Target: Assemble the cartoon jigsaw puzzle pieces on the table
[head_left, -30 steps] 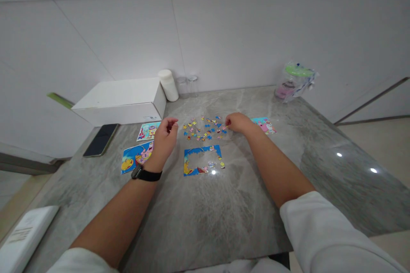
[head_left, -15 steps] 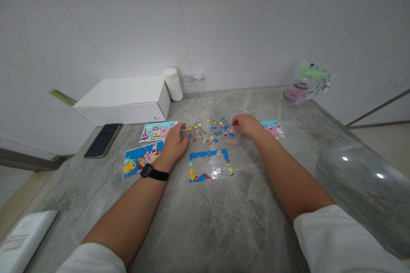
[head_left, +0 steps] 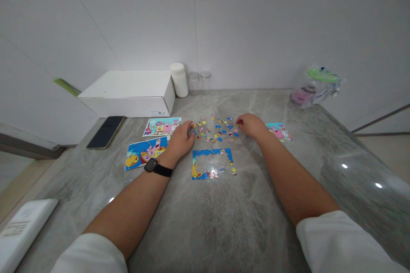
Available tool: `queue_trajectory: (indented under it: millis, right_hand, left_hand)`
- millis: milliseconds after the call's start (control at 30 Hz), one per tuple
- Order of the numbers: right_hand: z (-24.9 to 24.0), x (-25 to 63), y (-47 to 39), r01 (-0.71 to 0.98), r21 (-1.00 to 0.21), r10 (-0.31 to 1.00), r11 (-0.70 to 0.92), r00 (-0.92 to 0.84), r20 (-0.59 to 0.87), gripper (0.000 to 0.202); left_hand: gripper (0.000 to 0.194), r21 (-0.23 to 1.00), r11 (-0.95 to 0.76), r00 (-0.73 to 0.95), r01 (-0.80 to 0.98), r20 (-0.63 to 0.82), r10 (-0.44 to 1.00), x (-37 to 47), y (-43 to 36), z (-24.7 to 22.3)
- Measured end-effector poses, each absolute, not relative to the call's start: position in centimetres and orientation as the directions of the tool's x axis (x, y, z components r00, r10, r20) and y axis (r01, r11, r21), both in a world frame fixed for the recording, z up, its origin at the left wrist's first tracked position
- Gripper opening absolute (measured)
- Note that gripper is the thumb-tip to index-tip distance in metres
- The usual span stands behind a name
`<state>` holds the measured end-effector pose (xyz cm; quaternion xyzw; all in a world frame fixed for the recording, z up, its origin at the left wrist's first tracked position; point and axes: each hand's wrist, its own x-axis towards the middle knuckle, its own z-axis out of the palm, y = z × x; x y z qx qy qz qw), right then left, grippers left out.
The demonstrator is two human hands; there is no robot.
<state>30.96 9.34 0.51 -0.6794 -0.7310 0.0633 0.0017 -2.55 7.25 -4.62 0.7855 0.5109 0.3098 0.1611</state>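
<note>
Loose jigsaw puzzle pieces (head_left: 220, 127) lie spread on the grey marbled table between my hands. At their left edge rests my left hand (head_left: 181, 140), open, thumb apart from the fingers. My right hand (head_left: 251, 125) is closed at the right edge, its fingertips pressed together; whatever they hold is too small to make out. Nearer to me lies a partly joined puzzle frame (head_left: 196, 175), with its centre bare and a gap at the lower right. Beside my left wrist is a blue cartoon picture card (head_left: 137, 155), partly covered by that hand.
A second picture card (head_left: 160, 127) lies at left, another card (head_left: 279, 131) behind my right forearm. A phone (head_left: 105, 132), white box (head_left: 128, 94), white bottle (head_left: 179, 80) and glass jars (head_left: 205, 83) stand around the back left. A plastic-wrapped item (head_left: 315, 85) sits back right.
The view has shifted slightly, moving most things a little to the right. Both hands stay at the edges of the pieces, and the puzzle frame looks the same.
</note>
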Motion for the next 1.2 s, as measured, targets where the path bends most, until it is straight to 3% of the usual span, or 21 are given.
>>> queue_trajectory:
  millis: [567,800,1067,1200]
  right_hand:
    - [0.0,31.3,9.8,0.991,-0.105,0.991,0.085,-0.095,-0.094,0.027]
    - [0.2,30.3,9.5,0.985,-0.152,0.992,0.078,-0.062,0.109,0.029]
    - [0.8,26.3,8.6,0.921,-0.29,0.961,0.259,-0.215,0.174,0.023]
    - [1.5,22.2,9.6,0.915,-0.261,0.951,0.308,-0.293,0.096,0.024]
  left_hand:
    - [0.051,0.586,-0.42,0.252,0.693,0.349,0.903,-2.3,7.1,-4.6]
    - [0.055,0.613,-0.405,0.228,0.679,0.348,0.909,-2.3,7.4,-5.0]
    - [0.055,0.621,-0.388,0.213,0.681,0.339,0.916,-2.1,7.6,-5.2]
    - [0.053,0.618,-0.392,0.201,0.682,0.356,0.913,-1.9,7.7,-5.2]
